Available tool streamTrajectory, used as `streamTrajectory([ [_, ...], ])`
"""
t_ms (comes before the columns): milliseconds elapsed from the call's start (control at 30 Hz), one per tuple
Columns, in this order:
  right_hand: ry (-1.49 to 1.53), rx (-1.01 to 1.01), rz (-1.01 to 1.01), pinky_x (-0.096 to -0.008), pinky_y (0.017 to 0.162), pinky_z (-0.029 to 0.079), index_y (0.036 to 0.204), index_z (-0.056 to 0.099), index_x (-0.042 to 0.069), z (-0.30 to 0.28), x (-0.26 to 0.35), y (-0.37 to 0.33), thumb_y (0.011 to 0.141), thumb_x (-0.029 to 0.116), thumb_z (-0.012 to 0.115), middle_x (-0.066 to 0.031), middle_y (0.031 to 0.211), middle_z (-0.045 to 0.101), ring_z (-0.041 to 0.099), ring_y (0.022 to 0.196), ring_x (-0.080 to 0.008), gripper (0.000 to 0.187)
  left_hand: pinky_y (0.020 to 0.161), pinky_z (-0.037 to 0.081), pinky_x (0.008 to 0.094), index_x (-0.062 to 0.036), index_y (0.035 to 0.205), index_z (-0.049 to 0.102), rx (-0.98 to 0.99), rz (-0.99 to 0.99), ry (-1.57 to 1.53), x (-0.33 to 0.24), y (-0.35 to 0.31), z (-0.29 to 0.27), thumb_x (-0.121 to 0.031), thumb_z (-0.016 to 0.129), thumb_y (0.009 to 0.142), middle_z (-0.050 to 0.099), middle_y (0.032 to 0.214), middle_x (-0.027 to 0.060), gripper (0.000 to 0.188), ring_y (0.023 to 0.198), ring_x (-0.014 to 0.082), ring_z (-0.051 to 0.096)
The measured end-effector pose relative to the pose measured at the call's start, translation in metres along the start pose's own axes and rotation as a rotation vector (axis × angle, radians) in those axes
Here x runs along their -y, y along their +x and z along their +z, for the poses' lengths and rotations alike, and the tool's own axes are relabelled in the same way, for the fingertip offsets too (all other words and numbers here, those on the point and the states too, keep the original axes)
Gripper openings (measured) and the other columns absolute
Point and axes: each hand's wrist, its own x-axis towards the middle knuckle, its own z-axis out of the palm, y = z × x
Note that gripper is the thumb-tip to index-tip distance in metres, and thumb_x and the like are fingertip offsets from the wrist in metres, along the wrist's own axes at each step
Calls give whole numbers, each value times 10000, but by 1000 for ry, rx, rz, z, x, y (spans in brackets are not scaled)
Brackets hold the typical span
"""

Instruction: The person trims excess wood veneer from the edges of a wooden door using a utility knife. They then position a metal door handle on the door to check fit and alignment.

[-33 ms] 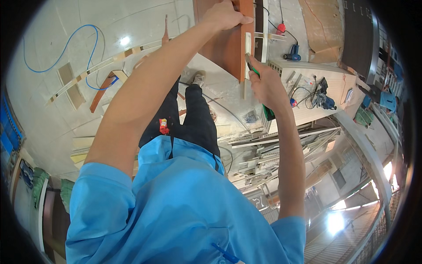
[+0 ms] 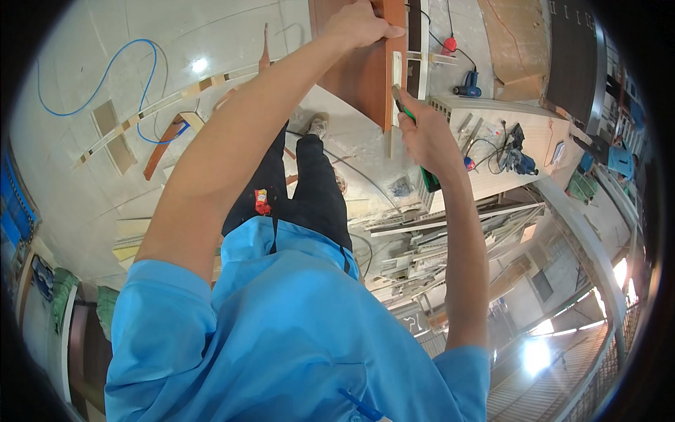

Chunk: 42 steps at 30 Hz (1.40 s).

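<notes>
A reddish-brown wooden panel (image 2: pixel 351 77) stands at the top middle, with a pale strip (image 2: pixel 397 67) along its right edge. My left hand (image 2: pixel 362 27) grips the panel near its upper end, the thumb reaching over to that edge; its other fingers are partly hidden. Closed round a green-and-black handled tool (image 2: pixel 430 181), my right hand (image 2: pixel 425 133) sits by the lower part of the strip. The tool's grey tip is against or very near the strip. Most of the tool is hidden by the hand, so its kind does not show.
A blue heat gun (image 2: pixel 467 86) lies right of the panel. On a pale ribbed stack (image 2: pixel 485 126) rests a blue power tool (image 2: pixel 518 162) with its cord. Offcut strips (image 2: pixel 422 253) pile up below. A blue hose (image 2: pixel 105 77) curves across the left floor. Another person (image 2: pixel 620 160) is far right.
</notes>
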Motion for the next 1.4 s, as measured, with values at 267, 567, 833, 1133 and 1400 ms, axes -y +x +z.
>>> streamTrajectory([
  [267,-84,29,-18,-378,701,506,1530,488,78,-2,2,0,1010,97,518,-260,824,657,587,640,-254,521,1123,452,425,47,1473,477,27,-2,-43,-2,-3,-3,-458,816,816,586,1444,253,895,1351,376,560],
  [567,-59,29,-56,-529,804,516,1473,509,-10,0,6,-2,950,53,525,-353,962,673,681,877,-484,527,1125,447,430,47,1469,482,11,-6,-21,-1,-2,-3,-443,821,810,582,1443,261,888,1357,382,553],
  [833,-53,-12,-115,-530,842,510,1477,505,-6,10,-6,-8,960,64,513,-353,995,674,678,927,-486,521,1109,460,436,71,1425,518,7,25,-33,2,1,-2,-437,823,812,600,1410,280,852,1335,391,569],
  [1133,-32,-16,-97,-541,842,506,1466,511,-11,13,-6,-10,966,66,512,-348,988,677,669,918,-501,506,1089,477,443,71,1394,543,-28,12,-37,2,-2,-3,-441,821,803,619,1381,284,830,1301,399,594],
  [1400,-21,-13,-68,-542,839,514,1471,506,-6,18,-6,-15,962,59,513,-365,977,672,675,897,-504,514,1078,488,440,69,1404,538,-34,34,-69,6,0,-2,-449,827,785,631,1364,280,857,1288,396,604],
])
